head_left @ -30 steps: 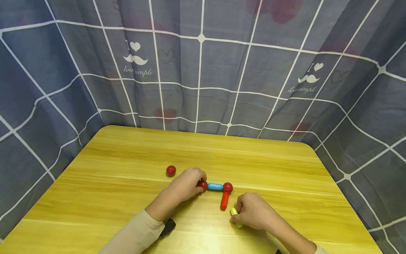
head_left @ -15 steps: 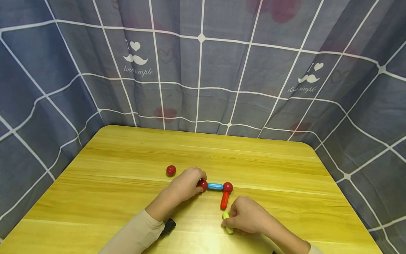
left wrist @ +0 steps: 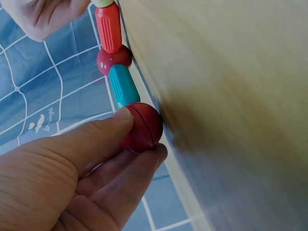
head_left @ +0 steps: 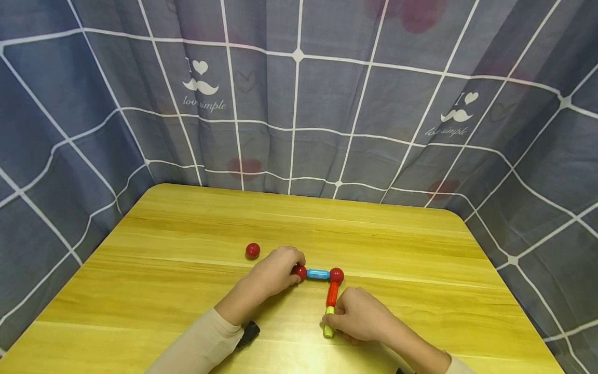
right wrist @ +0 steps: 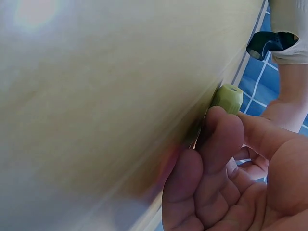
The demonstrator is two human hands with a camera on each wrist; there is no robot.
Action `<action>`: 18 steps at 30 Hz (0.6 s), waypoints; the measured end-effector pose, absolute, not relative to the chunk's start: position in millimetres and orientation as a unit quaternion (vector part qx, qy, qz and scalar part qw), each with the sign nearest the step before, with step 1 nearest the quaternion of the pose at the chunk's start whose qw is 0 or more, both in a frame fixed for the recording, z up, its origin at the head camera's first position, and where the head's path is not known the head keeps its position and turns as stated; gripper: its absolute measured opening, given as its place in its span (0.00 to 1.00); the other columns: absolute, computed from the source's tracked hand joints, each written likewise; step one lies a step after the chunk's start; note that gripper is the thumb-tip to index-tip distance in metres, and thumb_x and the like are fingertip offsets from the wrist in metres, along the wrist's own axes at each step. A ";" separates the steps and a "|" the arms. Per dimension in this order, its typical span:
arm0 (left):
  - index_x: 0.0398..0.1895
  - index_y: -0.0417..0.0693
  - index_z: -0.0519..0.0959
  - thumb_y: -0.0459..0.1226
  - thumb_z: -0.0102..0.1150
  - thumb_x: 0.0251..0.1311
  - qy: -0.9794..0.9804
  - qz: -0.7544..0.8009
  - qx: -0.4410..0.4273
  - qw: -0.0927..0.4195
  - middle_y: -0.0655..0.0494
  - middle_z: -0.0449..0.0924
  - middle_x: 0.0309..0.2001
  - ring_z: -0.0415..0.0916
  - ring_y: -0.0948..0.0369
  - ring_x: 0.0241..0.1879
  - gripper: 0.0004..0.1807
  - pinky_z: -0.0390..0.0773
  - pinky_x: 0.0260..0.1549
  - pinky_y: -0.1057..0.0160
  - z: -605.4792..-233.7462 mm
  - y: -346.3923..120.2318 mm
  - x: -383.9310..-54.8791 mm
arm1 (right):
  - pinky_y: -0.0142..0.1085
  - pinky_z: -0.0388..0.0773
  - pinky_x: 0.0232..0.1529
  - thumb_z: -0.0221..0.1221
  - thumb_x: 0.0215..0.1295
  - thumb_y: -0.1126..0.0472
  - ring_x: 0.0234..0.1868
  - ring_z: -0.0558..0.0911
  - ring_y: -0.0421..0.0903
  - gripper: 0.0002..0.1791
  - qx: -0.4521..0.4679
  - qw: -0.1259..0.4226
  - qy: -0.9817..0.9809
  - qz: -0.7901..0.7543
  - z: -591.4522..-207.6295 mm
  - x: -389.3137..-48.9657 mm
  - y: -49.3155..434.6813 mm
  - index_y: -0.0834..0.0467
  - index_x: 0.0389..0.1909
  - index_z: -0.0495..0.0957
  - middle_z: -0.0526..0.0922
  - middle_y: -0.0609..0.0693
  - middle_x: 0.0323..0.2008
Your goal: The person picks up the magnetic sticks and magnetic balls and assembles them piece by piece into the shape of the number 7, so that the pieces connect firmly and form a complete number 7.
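My left hand (head_left: 275, 270) pinches a red ball (left wrist: 144, 127) between thumb and fingers at the left end of a chain on the table. From that ball a blue rod (head_left: 318, 274) runs to a second red ball (head_left: 336, 275). A red rod (head_left: 332, 294) points from there toward me. My right hand (head_left: 364, 316) pinches a yellow-green rod (head_left: 329, 330), whose far end meets the red rod's near end in line. In the right wrist view, the fingers cover most of the yellow-green rod (right wrist: 228, 98).
A loose red ball (head_left: 253, 251) lies on the wooden table (head_left: 187, 291), left of and beyond my left hand. A grey checked curtain (head_left: 261, 104) hangs around the table's back and sides. A black strap (head_left: 248, 334) shows at the left sleeve.
My right hand has brought the yellow-green rod leftward and turned it, and it now meets the red rod's end. My left hand keeps its place on the ball.
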State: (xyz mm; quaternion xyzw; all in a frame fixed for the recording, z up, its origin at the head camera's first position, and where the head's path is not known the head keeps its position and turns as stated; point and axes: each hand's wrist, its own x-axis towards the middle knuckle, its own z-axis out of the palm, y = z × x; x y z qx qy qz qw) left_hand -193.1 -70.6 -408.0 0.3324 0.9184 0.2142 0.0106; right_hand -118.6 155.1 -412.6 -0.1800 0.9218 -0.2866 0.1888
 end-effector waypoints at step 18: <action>0.34 0.41 0.83 0.34 0.73 0.51 0.917 0.214 0.335 0.008 0.54 0.81 0.34 0.76 0.61 0.34 0.10 0.77 0.36 0.64 -408.2 -70.0 -191.3 | 0.29 0.59 0.11 0.62 0.63 0.46 0.07 0.67 0.34 0.22 -0.192 0.205 0.907 -0.314 -411.0 -116.4 160.9 0.51 0.12 0.77 0.71 0.38 0.06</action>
